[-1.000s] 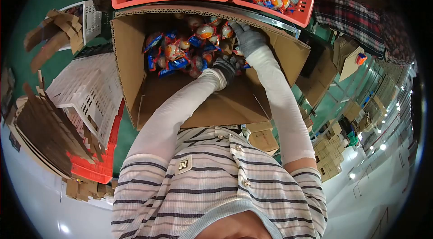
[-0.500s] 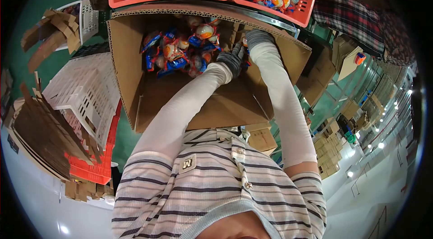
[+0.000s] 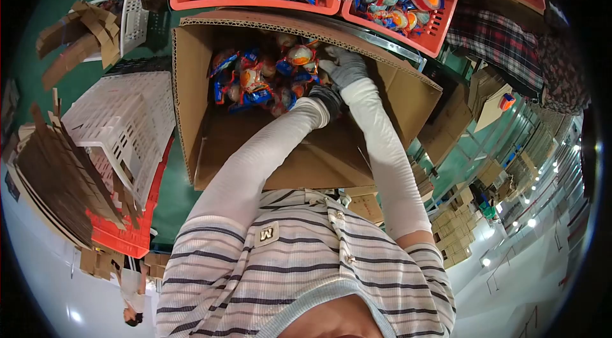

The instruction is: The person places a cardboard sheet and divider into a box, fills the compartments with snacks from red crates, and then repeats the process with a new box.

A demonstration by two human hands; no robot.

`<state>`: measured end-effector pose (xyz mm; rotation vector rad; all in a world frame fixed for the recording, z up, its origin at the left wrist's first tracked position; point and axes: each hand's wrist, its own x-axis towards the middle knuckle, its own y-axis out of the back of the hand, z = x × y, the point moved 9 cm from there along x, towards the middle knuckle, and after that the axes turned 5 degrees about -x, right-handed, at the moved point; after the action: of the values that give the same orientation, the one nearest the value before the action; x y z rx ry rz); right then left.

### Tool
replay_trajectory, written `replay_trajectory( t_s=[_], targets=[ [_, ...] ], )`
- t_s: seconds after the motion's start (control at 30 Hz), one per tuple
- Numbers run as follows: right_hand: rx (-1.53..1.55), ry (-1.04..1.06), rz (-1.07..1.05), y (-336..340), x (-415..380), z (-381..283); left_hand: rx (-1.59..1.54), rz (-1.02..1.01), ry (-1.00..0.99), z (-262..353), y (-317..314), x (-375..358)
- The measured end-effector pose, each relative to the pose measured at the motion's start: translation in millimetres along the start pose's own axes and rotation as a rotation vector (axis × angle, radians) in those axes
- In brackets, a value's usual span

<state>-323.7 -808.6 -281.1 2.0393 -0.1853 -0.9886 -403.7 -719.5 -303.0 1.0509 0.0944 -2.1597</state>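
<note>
Both my hands are inside a cardboard box [image 3: 306, 159], wearing grey gloves and white sleeves. Plastic-wrapped eggs [image 3: 254, 80] with blue and orange labels lie heaped at its far left and middle. My left hand [image 3: 327, 101] is low beside the right edge of the heap, its fingers in shadow and mostly hidden. Just beyond it, my right hand [image 3: 346, 67] is near the far wall, next to the rightmost eggs. Its thumb and fingers look apart, and I see nothing between them.
Red baskets [image 3: 255, 6] of the same wrapped eggs stand past the box's far edge. To the left are a white crate [image 3: 121, 108] and stacked cardboard [image 3: 54, 172]. A person [image 3: 132, 290] appears at the lower left. Plaid cloth [image 3: 494, 38] hangs at the right.
My right hand has turned and come back slightly left from the far right corner. The left hand's fingers have dropped lower, out of sight. The view has shifted a little.
</note>
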Motion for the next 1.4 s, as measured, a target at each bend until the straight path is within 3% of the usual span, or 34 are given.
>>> replay_trajectory(
  t_s=[0.07, 0.13, 0.23, 0.3, 0.37, 0.4, 0.43, 0.5, 0.53, 0.63, 0.7, 0.77, 0.83, 0.87, 0.97, 1.0, 1.13, 1.33, 1.4],
  targets=[
    [0.183, -0.002, 0.004, -5.9, 4.4, -30.6, 0.029, -0.113, -0.005, 0.0, -7.9, -8.3],
    [0.021, -0.160, -0.233, -0.2, 1.5, -65.1, 0.047, -0.176, -0.011, -1.0, -11.7, -14.5],
    [-0.011, -0.256, -0.266, -9.5, 5.2, -61.1, 0.053, -0.233, -0.021, -0.4, -14.7, -20.2],
    [0.028, -0.216, -0.224, -8.4, -0.3, -56.3, 0.056, -0.250, -0.031, 1.0, -14.6, -21.1],
    [0.089, -0.235, -0.052, 1.0, -7.4, -38.6, 0.051, -0.258, -0.038, 0.9, -11.4, -22.5],
    [0.283, -0.096, 0.024, -14.9, -5.5, -21.1, 0.042, -0.253, -0.037, 0.3, -8.9, -22.8],
    [0.291, -0.087, -0.109, -0.3, -14.5, -25.9, 0.028, -0.238, -0.050, 2.8, -7.5, -22.6],
    [0.508, -0.086, -0.192, -24.9, -11.9, 4.4, 0.047, -0.158, -0.052, 3.9, -6.7, -12.9],
    [0.764, -0.401, -0.323, -40.9, -26.0, 33.6, 0.064, -0.091, -0.051, 4.1, -3.4, -6.7],
    [0.981, -0.496, -0.350, -30.9, -32.4, 64.6, 0.098, 0.201, -0.064, 9.7, 9.5, 13.0],
    [1.077, -0.459, -0.025, -1.9, -26.9, 78.3, 0.104, 0.374, -0.066, 12.9, 23.8, 13.9],
    [0.896, -0.411, 0.057, 11.1, -26.9, 83.8, 0.094, 0.485, -0.063, 13.9, 33.6, 17.3],
    [-0.133, -0.166, 0.256, 42.4, -28.8, 61.0, 0.004, 0.498, -0.054, 12.5, 34.0, 21.0],
    [-0.076, -0.112, 0.420, 49.3, -37.3, 55.3, -0.071, 0.543, -0.071, 13.0, 41.1, 17.2],
    [-0.207, -0.020, 0.426, 34.0, -29.1, 57.0, -0.122, 0.608, -0.094, 9.4, 50.1, 3.8],
    [-0.322, -0.131, 0.182, 14.1, -14.2, 75.9, -0.162, 0.591, -0.065, 6.5, 50.2, 2.7],
    [-0.454, -0.265, 0.052, 3.8, 10.3, 87.3, -0.111, 0.535, -0.020, 0.8, 42.9, 13.1],
    [-0.439, -0.275, -0.041, -3.6, 31.7, 93.9, -0.073, 0.469, -0.040, -0.4, 24.2, 32.9],
    [-0.423, -0.277, -0.065, -7.9, 37.9, 94.1, 0.141, 0.643, -0.096, 8.4, 19.9, 33.1]
  ],
)
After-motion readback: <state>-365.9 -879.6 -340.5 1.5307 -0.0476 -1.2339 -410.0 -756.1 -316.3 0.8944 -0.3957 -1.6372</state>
